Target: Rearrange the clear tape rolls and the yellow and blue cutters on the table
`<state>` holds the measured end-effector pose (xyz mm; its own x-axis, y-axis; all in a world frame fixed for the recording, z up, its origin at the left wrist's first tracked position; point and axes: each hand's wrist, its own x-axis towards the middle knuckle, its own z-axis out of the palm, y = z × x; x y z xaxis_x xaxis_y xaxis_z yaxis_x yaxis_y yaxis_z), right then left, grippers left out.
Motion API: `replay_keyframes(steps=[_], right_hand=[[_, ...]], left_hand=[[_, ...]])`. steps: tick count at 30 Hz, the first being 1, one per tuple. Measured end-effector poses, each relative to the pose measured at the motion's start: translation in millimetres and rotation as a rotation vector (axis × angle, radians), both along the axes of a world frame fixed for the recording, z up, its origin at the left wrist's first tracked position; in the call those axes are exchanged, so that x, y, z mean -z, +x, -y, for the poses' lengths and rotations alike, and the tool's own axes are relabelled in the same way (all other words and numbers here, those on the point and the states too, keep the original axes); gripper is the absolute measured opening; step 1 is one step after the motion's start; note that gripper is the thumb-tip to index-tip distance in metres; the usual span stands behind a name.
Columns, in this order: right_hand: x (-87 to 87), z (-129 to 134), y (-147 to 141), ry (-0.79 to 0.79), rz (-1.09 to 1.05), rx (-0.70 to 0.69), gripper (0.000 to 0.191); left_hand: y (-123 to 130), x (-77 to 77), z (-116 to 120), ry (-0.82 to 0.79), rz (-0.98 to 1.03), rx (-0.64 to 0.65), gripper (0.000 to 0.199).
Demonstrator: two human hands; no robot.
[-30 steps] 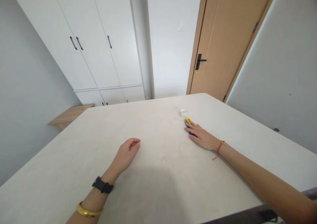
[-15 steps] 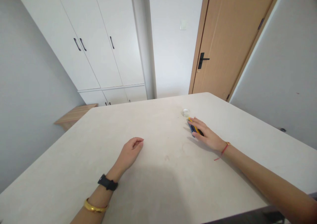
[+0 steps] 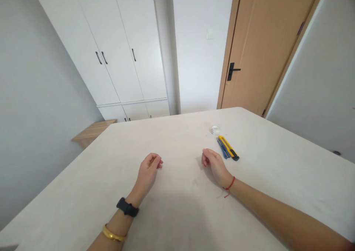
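Note:
My left hand rests on the white table with its fingers curled in and nothing visible in them. A dark watch and a gold bangle are on that arm. My right hand is at the right of the middle, its fingers also curled and no object showing in them. Just beyond it to the right lies a yellow utility knife with a black end. Close along its left side is a slim blue and grey tool whose kind I cannot tell. Behind them sits a small roll of clear tape.
The white table fills the foreground, its far edge near white cupboards. A wooden door with a black handle stands at the back right. Left of the table is a low wooden surface.
My right hand has let go of the utility knife and the blue tool and drawn back to the left. My left hand stays nearly in place, fingers closed tighter. The view has shifted slightly.

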<state>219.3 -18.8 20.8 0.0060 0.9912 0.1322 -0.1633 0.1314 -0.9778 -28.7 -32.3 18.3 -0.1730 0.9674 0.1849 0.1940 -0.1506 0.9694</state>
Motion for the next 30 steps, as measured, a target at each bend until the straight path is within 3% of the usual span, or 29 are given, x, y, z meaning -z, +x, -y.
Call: replay_keyframes(steps=[7,16,22,30], right_hand=[[-1.7,3.1,15.7,0.024,0.092,0.018,0.051],[3.5,0.9,16.8,0.017,0.209,0.02,0.051],[2.7,1.7,16.3,0.022,0.264,0.017,0.052],[4.0,2.0,17.8,0.018,0.311,0.008,0.049]], left_hand=[[-1.9,-2.4,2.1,0.03,0.014,-0.007,0.019],[-2.3,-6.2,5.3,0.013,-0.041,0.006,0.018],[5.3,-4.3,9.9,-0.016,-0.054,0.081,0.016],[1.9,-8.2,10.2,0.013,-0.048,0.06,0.014]])
